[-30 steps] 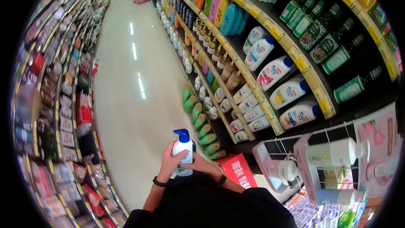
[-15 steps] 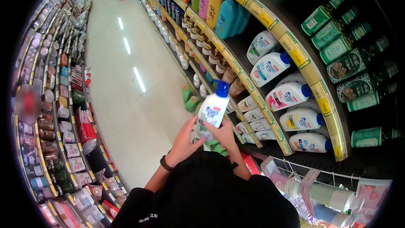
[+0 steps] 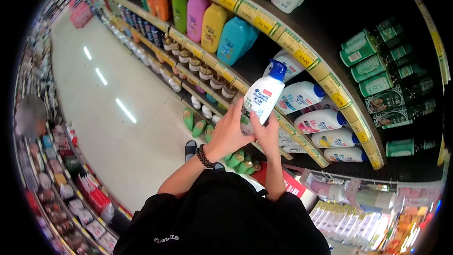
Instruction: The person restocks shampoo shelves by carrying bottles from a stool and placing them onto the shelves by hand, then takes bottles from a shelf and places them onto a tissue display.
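A white shampoo bottle [image 3: 261,96] with a blue pump top is held tilted in front of the shelf, its printed label facing me. My left hand [image 3: 230,134] grips its lower left side, and a dark braided bracelet circles that wrist. My right hand [image 3: 267,134] closes round the lower right side, thumb on the front. The bottle's base is hidden by the hands. Behind it, similar white shampoo bottles lie at a slant in my view, among them a blue-capped bottle [image 3: 300,97] and one with a pink label [image 3: 320,122].
A yellow price rail [image 3: 302,55] edges the curved shelf. Teal [image 3: 236,40] and yellow bottles [image 3: 214,28] stand farther along; green bottles [image 3: 375,81] are at right. Below are green-capped items [image 3: 244,164]. The pale aisle floor [image 3: 111,137] stretches left toward another shelf of packages [image 3: 92,196].
My view has shifted toward the shelf on the right. Both hands have moved right and slightly up with the shampoo bottle, which now overlaps the bottles on the shelf.
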A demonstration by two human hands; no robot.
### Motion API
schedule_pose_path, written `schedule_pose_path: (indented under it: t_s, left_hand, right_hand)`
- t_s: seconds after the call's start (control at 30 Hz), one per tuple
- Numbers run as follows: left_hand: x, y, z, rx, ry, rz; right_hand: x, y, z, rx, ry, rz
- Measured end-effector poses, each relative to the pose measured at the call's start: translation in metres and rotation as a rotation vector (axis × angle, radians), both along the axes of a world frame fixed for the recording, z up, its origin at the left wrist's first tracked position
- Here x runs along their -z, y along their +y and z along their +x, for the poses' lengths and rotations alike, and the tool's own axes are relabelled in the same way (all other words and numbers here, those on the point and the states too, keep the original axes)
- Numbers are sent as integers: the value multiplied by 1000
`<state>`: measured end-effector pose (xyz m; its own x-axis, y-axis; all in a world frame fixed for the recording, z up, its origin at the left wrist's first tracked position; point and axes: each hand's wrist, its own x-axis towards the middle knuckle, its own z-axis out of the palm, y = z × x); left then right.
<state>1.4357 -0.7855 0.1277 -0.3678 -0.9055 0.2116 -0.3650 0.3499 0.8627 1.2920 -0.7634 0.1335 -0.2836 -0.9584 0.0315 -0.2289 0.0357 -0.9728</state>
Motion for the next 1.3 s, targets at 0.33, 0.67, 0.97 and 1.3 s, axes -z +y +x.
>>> schedule_pose_path:
  t_s: [0.33,0.67,0.97,1.3]
  left_hand:
    - [-7,-75,-25,131,36,-208]
    - [7,-109,-66,30,70,-237]
    - [15,-109,-87,-39,20,-316]
    - [40,-108,-90,-51,-112,-441]
  right_hand:
    - [-5,-42,0,224,-48,-185]
    - [9,-33,-2,370,205,-342]
    - [35,43,-8,394,65,-183]
    - [50,79,-14,305,-47,-121]
